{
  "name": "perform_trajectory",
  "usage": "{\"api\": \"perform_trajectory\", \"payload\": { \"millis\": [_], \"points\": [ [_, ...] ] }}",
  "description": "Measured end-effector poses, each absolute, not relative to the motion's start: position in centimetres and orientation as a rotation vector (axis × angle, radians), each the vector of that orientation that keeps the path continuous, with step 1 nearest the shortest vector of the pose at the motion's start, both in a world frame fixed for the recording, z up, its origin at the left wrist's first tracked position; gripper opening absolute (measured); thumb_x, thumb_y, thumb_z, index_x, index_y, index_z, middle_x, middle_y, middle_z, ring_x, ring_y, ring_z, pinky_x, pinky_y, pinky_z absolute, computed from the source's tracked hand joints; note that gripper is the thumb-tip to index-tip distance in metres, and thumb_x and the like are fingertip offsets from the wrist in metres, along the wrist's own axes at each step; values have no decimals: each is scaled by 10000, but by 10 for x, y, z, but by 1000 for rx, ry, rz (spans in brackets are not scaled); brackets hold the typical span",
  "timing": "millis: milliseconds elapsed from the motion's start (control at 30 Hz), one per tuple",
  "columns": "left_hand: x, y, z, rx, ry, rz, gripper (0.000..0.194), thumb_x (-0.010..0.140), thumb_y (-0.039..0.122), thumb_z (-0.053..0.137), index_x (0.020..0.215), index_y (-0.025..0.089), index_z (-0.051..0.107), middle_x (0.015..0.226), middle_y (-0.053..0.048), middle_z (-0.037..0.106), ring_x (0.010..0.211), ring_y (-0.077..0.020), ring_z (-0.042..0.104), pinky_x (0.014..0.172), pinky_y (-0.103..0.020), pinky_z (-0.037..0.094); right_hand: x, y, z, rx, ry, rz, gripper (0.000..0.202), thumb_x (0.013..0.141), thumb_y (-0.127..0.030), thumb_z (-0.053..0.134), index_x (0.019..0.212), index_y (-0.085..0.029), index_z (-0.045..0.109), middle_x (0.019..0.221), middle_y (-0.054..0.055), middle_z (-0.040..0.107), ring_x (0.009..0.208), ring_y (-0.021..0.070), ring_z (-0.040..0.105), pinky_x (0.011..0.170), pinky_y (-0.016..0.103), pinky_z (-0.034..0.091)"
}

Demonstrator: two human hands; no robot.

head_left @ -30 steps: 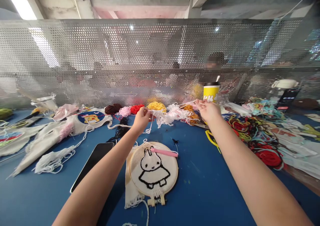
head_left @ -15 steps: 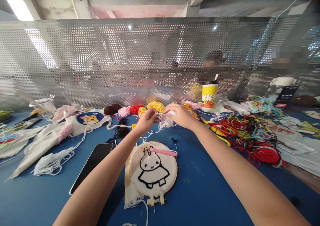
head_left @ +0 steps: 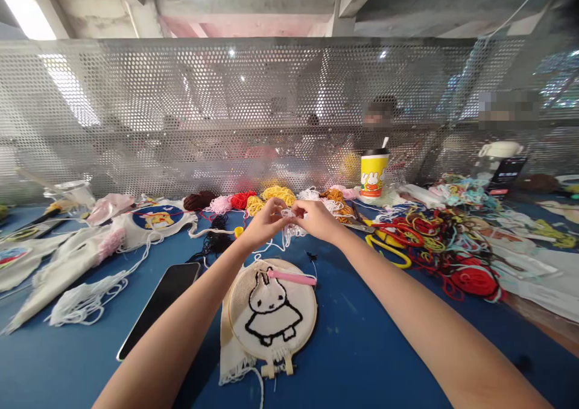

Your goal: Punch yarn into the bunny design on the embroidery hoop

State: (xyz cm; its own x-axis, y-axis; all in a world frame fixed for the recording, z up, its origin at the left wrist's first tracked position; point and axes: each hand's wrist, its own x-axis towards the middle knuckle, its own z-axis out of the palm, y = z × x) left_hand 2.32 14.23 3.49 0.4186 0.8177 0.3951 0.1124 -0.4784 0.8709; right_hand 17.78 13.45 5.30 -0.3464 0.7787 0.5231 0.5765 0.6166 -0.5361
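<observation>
Both hands meet over a small tangle of white yarn beyond the embroidery hoop. My left hand pinches white strands from the left, its fingers closed. Coming from the right, my right hand is closed on the same yarn, fingertips close to the left ones. A loose strand runs from the tangle down toward the hoop. The embroidery hoop lies flat below, its cloth bearing a rabbit outlined in black yarn. Across the rabbit's ears rests a pink punch needle, threaded with white.
Left of the hoop lies a black phone, with white yarn farther left. Yarn bundles, among them yellow yarn, line the back. Yellow-handled scissors lie right, beside a multicoloured yarn heap. A yellow cup stands behind.
My hands have drawn closer together on the white yarn, the right one shifting toward the left. The whole view has moved slightly; the hoop and punch needle stay put on the table.
</observation>
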Motion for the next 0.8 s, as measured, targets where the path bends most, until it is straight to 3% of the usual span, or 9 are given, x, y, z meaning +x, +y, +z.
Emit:
{"api": "perform_trajectory", "payload": {
  "millis": [300,400,567,700,800],
  "points": [
    [20,151,27,1921,938,1083,185,803,241,469,933,121,522,834,-23,579,655,-111,564,585,-283,482,184,141,52,-1126,-2014,477,163,786,-272,490,741,-126,546,719,-4,556,642,88,517,628,267,429],
    [18,153,26,1883,989,1083,194,803,243,468,946,123,519,860,-29,579,682,-119,567,602,-294,483,187,144,52,-1125,-1939,618,191,815,-285,450,860,-122,537,841,22,560,724,105,539,655,288,453],
    [16,155,24,1752,1024,1088,204,803,240,467,966,127,514,894,-38,576,712,-128,570,618,-304,486,196,146,56,-1053,-1741,923,224,826,-295,429,933,-119,518,869,32,558,721,106,549,631,282,468],
    [12,158,25,1565,1044,1170,233,808,248,459,1007,133,495,933,-48,567,740,-138,571,630,-315,487,210,150,59,-986,-1499,1002,201,819,-287,443,885,-112,518,796,11,547,644,83,529,571,244,453],
    [5,162,25,1407,1071,1251,252,812,262,450,1027,136,485,962,-55,559,769,-147,568,650,-330,484,226,155,66,-929,-1289,986,253,822,-303,424,635,-138,465,525,-58,414,463,50,422,515,221,418]
  ]
}}
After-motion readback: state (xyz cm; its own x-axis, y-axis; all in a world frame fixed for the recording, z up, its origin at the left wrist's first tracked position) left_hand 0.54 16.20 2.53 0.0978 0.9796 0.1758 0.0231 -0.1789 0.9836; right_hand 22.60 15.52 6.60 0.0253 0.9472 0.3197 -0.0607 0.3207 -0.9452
